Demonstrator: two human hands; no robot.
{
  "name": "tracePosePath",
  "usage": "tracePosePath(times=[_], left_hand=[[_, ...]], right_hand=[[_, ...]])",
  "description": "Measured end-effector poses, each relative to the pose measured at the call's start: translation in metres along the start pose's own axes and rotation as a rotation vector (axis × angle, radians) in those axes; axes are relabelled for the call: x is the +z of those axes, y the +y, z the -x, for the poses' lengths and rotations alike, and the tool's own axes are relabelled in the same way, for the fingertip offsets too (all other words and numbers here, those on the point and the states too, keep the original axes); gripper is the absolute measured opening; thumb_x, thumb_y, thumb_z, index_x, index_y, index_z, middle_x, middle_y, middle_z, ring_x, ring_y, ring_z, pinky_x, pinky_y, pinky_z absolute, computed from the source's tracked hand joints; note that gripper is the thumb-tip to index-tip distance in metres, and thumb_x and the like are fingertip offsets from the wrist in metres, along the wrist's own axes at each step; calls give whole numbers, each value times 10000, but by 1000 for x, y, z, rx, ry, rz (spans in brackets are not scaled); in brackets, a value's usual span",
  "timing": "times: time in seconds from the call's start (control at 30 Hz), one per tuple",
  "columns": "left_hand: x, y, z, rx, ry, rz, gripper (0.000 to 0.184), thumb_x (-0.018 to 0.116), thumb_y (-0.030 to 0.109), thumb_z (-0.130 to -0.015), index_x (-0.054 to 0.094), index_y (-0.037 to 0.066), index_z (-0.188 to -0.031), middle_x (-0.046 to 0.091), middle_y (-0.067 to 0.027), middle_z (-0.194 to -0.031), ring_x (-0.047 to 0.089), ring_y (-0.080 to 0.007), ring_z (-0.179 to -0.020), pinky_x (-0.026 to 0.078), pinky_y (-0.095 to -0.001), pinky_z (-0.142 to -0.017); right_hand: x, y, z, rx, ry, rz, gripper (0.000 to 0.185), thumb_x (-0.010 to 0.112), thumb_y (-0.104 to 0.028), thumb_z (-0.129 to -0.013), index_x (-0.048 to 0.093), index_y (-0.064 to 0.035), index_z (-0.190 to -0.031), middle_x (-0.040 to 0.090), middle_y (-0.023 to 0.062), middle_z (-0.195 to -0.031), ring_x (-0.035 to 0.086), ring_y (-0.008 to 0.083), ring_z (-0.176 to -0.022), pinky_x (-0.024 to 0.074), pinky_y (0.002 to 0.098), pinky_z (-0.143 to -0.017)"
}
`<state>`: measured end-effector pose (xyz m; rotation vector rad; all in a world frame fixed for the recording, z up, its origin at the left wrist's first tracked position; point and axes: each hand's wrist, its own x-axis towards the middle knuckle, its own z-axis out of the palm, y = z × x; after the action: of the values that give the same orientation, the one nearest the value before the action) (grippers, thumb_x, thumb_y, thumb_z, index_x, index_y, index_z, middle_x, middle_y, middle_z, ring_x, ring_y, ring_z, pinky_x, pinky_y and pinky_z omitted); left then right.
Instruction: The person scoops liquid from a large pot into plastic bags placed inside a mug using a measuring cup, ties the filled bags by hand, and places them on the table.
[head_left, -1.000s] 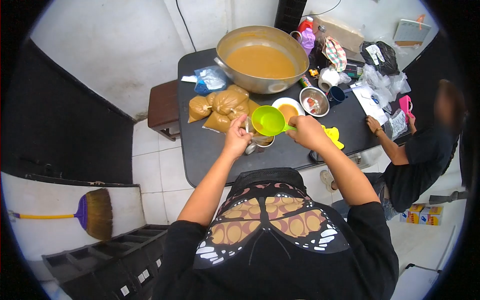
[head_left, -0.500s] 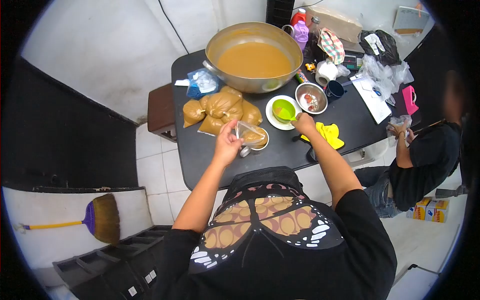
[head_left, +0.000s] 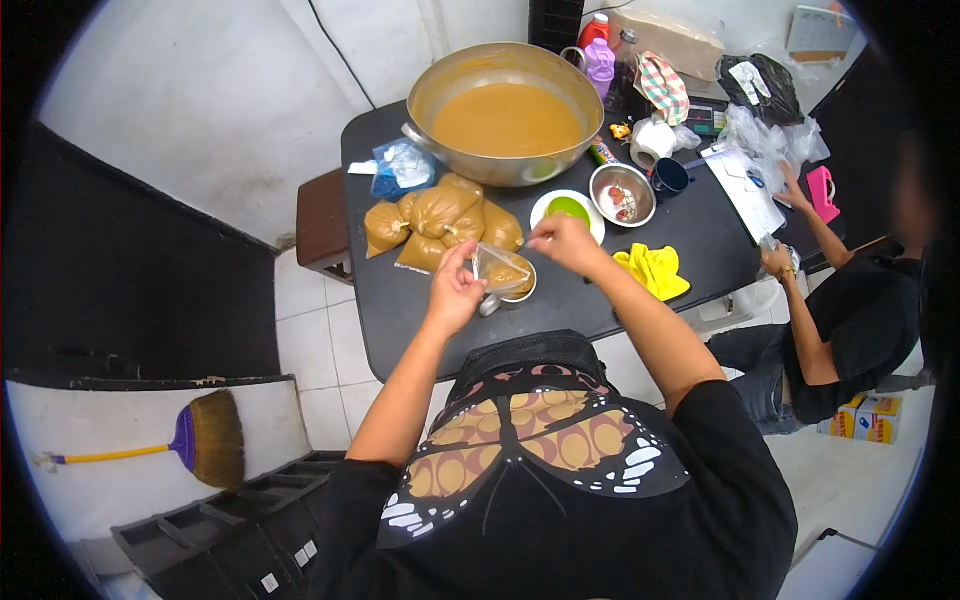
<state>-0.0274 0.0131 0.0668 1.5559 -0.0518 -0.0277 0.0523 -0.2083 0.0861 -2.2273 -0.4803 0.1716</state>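
Note:
My left hand (head_left: pixel 457 292) pinches the rim of a clear plastic bag (head_left: pixel 500 265). The bag's lower part, with brown sauce in it, sits inside a white mug (head_left: pixel 527 290) on the table. My right hand (head_left: pixel 565 245) hovers just right of the bag, holding nothing, its fingers bent and slightly apart. Partly hidden behind it, a green cup (head_left: pixel 568 208) rests on a white plate (head_left: pixel 595 222). Left of the mug lie several tied bags of brown sauce (head_left: pixel 440 212).
A large metal pot (head_left: pixel 505 165) of brown sauce stands at the back of the black table (head_left: pixel 400 325). Nearby are a steel bowl (head_left: pixel 640 185), dark mug (head_left: pixel 669 178), yellow cloth (head_left: pixel 655 270) and clipboard (head_left: pixel 745 200). A co-worker (head_left: pixel 850 300) handles plastic at the right.
My right hand has let go of the green cup's handle and moved left toward the bag. My left hand stays put. The co-worker's hands have moved apart, one reaching toward the plastic bags.

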Motion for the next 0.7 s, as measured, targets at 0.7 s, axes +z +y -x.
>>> tracePosePath(times=[0.7], left_hand=[[0, 5, 1, 34, -3, -170, 578, 558, -128, -667, 466, 6, -1222, 431, -77, -1180, 477, -61, -616, 422, -187, -552]], right_hand=[[-6, -41, -29, 112, -134, 19, 24, 572, -35, -680, 588, -18, -675, 617, 105, -642, 627, 199, -583, 504, 306, -545]])
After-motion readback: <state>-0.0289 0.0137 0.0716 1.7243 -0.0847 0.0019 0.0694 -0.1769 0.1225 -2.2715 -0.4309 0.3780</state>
